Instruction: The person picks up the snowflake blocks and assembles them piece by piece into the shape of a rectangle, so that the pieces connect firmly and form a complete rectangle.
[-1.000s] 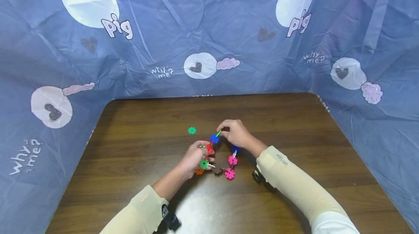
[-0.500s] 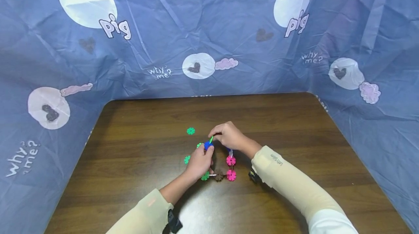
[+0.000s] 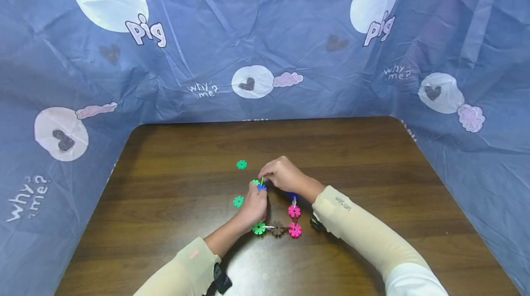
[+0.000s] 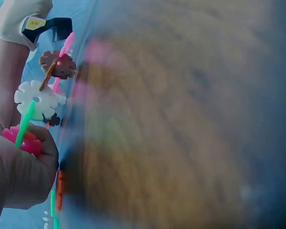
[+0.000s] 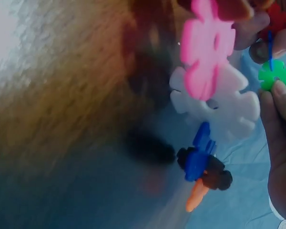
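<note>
My left hand (image 3: 253,205) grips one end of a chain of notched plastic snowflake discs. In the left wrist view a red disc (image 4: 31,143) sits in its curled fingers, joined to a green disc (image 4: 25,123) and a white disc (image 4: 36,100). My right hand (image 3: 285,175) pinches a light green disc (image 5: 276,75) between thumb and fingers. That disc meets a blue disc (image 3: 262,187) held at my left thumb. The chain runs on through a green disc (image 3: 258,228), a brown disc (image 3: 277,229) and pink discs (image 3: 295,230) to a blue disc (image 3: 293,195) partly under my right wrist.
Loose green discs lie on the wooden table (image 3: 186,171): one disc (image 3: 242,164) behind my hands, another disc (image 3: 238,201) left of my left hand. A further green disc (image 3: 255,182) shows just beyond my left thumb. A blue printed cloth (image 3: 256,24) hangs behind the table.
Both hands have come closer together and shifted slightly left, with the light green disc now against the blue one. The near part of the chain has dropped a little toward me.
</note>
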`<state>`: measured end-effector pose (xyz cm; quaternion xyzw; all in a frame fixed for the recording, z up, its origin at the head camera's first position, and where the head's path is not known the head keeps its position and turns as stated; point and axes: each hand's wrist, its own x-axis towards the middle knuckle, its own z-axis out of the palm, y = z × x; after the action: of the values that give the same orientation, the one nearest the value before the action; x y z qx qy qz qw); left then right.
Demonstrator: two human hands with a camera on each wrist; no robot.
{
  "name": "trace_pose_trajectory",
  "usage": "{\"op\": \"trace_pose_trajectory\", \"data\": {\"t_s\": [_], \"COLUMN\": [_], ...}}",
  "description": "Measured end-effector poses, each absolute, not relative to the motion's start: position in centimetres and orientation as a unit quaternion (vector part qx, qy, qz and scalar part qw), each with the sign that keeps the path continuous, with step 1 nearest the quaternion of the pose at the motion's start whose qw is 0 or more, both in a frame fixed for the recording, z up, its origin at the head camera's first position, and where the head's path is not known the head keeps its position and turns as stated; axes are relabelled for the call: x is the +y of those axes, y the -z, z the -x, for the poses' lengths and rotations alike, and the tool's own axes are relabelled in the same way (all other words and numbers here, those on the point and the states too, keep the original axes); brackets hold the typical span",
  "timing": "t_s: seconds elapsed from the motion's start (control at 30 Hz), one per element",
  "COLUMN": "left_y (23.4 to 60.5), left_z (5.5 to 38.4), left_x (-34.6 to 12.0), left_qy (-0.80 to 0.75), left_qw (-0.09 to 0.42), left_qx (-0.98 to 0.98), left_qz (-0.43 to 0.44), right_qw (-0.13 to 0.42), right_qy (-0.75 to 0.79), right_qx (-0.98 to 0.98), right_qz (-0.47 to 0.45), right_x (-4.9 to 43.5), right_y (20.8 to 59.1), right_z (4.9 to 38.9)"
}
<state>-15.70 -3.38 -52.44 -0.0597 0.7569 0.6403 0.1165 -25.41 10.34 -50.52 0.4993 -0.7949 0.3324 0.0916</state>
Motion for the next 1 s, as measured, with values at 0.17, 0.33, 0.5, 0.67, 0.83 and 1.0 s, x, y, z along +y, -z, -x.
{"op": "trace_pose_trajectory", "data": {"t_s": [0.17, 0.33, 0.5, 0.67, 0.83, 1.0], "left_y": [52.6, 52.6, 52.6, 52.3, 51.9, 51.7], "left_z": [15.7, 15.9, 16.2, 16.6, 16.7, 16.3], "left_x": [-3.4, -3.4, -3.5, -4.2, -4.9, -5.7], "left_qy": [-0.641, -0.648, -0.675, -0.754, -0.797, -0.787], "left_qw": [0.122, 0.114, 0.129, 0.161, 0.185, 0.177], "left_qx": [0.755, 0.752, 0.724, 0.632, 0.567, 0.585], "left_qz": [0.058, 0.046, 0.052, 0.081, 0.097, 0.086], "right_qw": [0.086, 0.099, 0.084, 0.070, 0.043, -0.023], "right_qy": [-0.331, -0.330, -0.332, -0.336, -0.336, -0.345], "right_qx": [-0.798, -0.797, -0.799, -0.808, -0.824, -0.846], "right_qz": [-0.496, -0.496, -0.494, -0.479, -0.454, -0.406], "right_x": [10.1, 10.0, 10.4, 11.0, 10.9, 10.3], "right_y": [50.9, 50.6, 50.5, 50.4, 50.0, 49.0], "right_z": [25.3, 25.3, 25.5, 25.9, 26.1, 26.4]}}
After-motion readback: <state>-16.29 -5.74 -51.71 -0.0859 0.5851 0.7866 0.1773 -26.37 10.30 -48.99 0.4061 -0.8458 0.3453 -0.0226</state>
